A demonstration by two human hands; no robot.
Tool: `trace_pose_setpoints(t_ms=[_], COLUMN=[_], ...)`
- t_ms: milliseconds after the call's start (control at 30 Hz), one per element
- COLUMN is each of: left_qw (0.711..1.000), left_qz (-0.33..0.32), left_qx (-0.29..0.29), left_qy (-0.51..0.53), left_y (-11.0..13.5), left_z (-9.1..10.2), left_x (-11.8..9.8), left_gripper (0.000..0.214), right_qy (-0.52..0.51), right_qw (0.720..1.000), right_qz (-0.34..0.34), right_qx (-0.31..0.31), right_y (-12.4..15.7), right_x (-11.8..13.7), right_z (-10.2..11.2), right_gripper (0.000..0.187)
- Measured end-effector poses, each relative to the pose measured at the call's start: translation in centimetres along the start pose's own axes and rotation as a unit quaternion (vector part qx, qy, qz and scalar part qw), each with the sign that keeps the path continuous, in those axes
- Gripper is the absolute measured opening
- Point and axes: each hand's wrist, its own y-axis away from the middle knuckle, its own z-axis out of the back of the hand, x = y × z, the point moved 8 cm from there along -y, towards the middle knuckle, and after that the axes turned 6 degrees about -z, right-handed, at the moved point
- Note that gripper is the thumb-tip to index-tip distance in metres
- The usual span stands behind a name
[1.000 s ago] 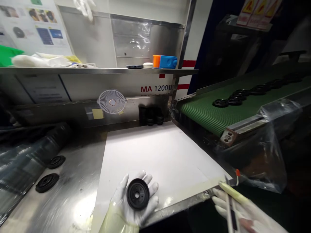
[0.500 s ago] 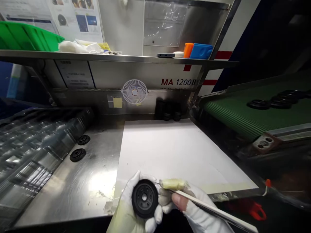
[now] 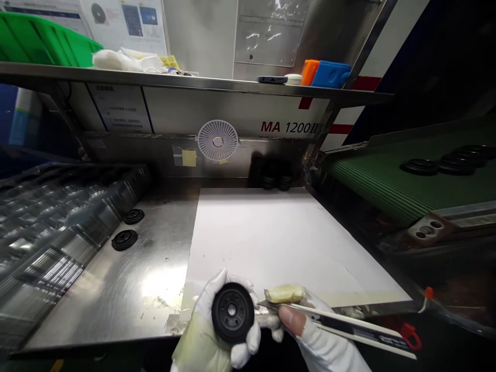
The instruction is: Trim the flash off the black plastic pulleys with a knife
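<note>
My left hand [image 3: 211, 336], in a white glove, is closed round a black round rubber part [image 3: 232, 312] with a small centre hole, held face up near the front edge of the steel bench. My right hand [image 3: 310, 330], also gloved, grips a long thin knife [image 3: 341, 325] whose tip touches the part's right rim. Both hands hover over the near edge of a white sheet [image 3: 282, 243] lying on the bench.
Two black parts [image 3: 124, 239] lie on the steel bench at left, beside plastic-wrapped rolls [image 3: 50, 217]. More black parts are stacked at the back [image 3: 271, 173] and ride a green conveyor belt [image 3: 387, 186] at right. A shelf above carries a green bin [image 3: 34, 44] and blue-orange box [image 3: 329, 75].
My right hand came in from the lower right with the knife and its tip now meets the part. The view swung left, and the left hand closed more round the part.
</note>
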Motion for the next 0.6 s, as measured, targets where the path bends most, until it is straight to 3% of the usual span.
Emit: trace_pose_setpoints(t_ms=[233, 467, 600], left_qw=[0.999, 0.999, 0.999], left_qz=[-0.019, -0.028, -0.034], left_qx=[-0.027, -0.011, 0.006], left_qy=[0.033, 0.031, 0.026], left_y=[-0.5, -0.6, -0.6], left_z=[0.4, 0.5, 0.2], left_x=[0.3, 0.2, 0.2], left_gripper=[0.035, 0.036, 0.039], right_qy=[-0.062, -0.070, 0.009], right_qw=[0.998, 0.997, 0.997], right_qz=[0.013, 0.000, -0.024], right_qx=[-0.015, -0.037, -0.076], right_y=[0.5, 0.2, -0.1], right_x=[0.6, 0.0, -1.3], right_z=[0.4, 1.2, 2.8], right_gripper=[0.016, 0.026, 0.041])
